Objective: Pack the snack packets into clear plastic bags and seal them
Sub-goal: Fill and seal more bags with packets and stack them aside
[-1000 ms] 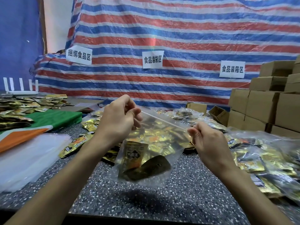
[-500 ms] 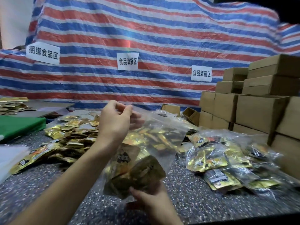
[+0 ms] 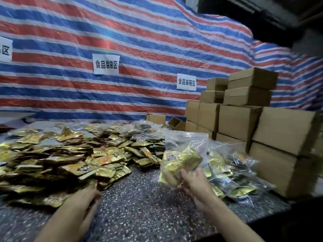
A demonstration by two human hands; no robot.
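Head view: the clear zip bag (image 3: 186, 143), gold snack packets (image 3: 183, 160) bunched in its lower half, is held upright above the right part of the speckled tabletop (image 3: 139, 205), just in front of the pile of filled bags (image 3: 229, 173); the right hand (image 3: 195, 182) grips it from below, fingers curled round the bottom with the packets inside. A second ago I had both hands pinching along the bag's top edge; half a second ago the right hand had moved to the bottom; now the left hand (image 3: 83, 198) has let go and dropped low at the near edge of the loose heap of packets (image 3: 66, 159), blurred, fingers loose and holding nothing I can make out. I read that as the sealing being done for this bag, though I cannot tell whether the strip is shut along its whole length; the bag looks bound for the filled pile, and the left hand is placed to start the next lot. Beyond, stacked cardboard boxes (image 3: 239, 123) stand on the right; a red, white and blue striped tarpaulin (image 3: 139, 41) hangs behind, with paper signs (image 3: 106, 64) stuck on it.
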